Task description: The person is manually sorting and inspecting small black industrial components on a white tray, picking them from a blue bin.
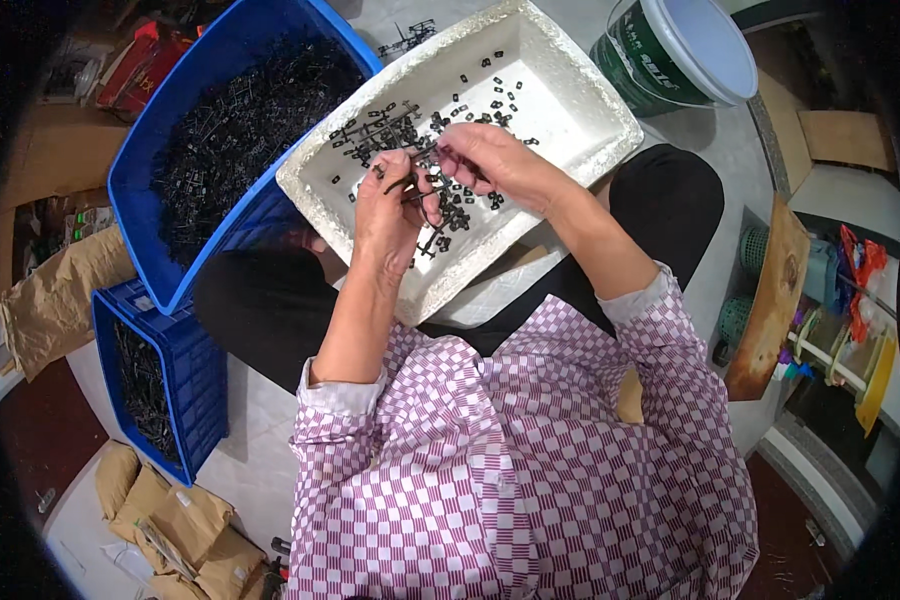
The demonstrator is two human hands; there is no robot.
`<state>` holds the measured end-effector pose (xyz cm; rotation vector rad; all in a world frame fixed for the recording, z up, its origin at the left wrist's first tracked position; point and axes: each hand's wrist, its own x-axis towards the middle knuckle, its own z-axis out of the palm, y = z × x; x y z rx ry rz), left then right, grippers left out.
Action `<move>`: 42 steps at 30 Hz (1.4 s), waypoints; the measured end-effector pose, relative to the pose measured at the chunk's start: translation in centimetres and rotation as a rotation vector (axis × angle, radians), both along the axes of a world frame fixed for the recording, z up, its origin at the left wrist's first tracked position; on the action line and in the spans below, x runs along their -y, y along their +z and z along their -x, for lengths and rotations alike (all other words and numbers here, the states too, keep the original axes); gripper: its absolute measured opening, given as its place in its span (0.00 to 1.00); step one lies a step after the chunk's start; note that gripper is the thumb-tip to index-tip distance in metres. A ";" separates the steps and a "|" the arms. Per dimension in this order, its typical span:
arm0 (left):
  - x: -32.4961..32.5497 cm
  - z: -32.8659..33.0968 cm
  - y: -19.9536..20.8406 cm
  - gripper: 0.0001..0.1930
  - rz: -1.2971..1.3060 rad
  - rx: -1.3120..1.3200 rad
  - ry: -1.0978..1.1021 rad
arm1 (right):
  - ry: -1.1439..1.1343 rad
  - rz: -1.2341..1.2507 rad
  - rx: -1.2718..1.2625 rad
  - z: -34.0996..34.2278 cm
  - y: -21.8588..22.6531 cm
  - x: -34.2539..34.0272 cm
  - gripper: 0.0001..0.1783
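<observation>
A white foam box (565,95) rests tilted across my lap, with many small black plastic parts (457,218) scattered over its bottom. Over the box, my left hand (390,205) is closed round a thin black plastic sprue (408,183), a branching runner. My right hand (495,165) meets it from the right, its fingertips pinched at the sprue's far end. Whether a loose part sits between those right fingertips is hidden. More black runners (380,130) lie in the box just beyond my left hand.
At the left stands a large blue crate (135,190) heaped with black sprues; a smaller blue crate (200,390) sits nearer. A green and white bucket (660,60) is at the far right. Brown paper packages (185,520) lie lower left, and a wooden board (770,300) leans at right.
</observation>
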<state>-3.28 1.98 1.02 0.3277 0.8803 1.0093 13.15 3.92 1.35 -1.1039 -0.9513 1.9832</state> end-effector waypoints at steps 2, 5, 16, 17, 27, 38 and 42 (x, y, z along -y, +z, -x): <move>0.1 -0.2 0.0 0.10 -0.006 -0.019 -0.023 | -0.047 -0.127 0.123 0.0 -1.5 -0.2 0.13; 0.2 -0.8 0.1 0.11 -0.021 -0.054 -0.068 | -0.139 -0.382 0.373 0.1 -3.1 -0.5 0.13; 0.0 -0.5 -0.2 0.11 -0.074 -0.022 0.000 | -0.202 0.225 0.072 -0.1 0.1 -1.0 0.14; -0.1 -0.6 -0.1 0.11 -0.073 -0.023 -0.001 | -0.203 0.227 0.072 0.3 -0.1 -0.6 0.14; -0.1 -1.2 -0.2 0.10 -0.127 -0.168 0.026 | -0.240 -0.100 0.140 1.1 -1.8 0.5 0.17; -1.0 0.0 -0.5 0.09 -0.134 -0.114 0.244 | -0.002 0.048 0.129 1.9 -0.6 1.1 0.11; -0.9 0.1 -0.7 0.09 -0.166 -0.105 0.250 | 0.168 -0.119 0.154 1.8 -1.4 1.2 0.08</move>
